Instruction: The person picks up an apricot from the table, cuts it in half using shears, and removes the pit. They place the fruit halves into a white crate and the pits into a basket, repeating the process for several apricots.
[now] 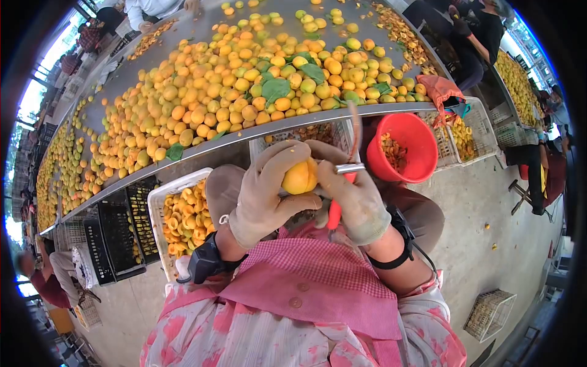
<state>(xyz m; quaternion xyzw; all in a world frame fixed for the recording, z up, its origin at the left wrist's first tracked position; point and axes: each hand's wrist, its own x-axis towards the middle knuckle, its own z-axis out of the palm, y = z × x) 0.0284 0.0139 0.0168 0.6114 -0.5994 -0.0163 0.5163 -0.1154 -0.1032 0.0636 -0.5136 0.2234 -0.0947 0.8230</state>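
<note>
My left hand (266, 192), in a beige glove, is closed around a yellow-orange apricot (299, 177) in front of my chest. My gloved right hand (358, 205) is closed on a red-handled metal tool (334, 214), close beside the fruit. A bright metal piece of the tool crosses the right fingers, and a thin curved reddish strip rises above it. The tool's working end is largely hidden by the hands. Beyond them, a heap of apricots (214, 92) with some green leaves covers much of the metal table (263, 129).
A red bucket (420, 153) with orange scraps stands right of my hands. Left of my lap is a white crate (158, 205) of apricot halves. Black crates (107, 251) stand farther left. An orange cloth bag (439, 90) hangs at the table edge. Other people sit around.
</note>
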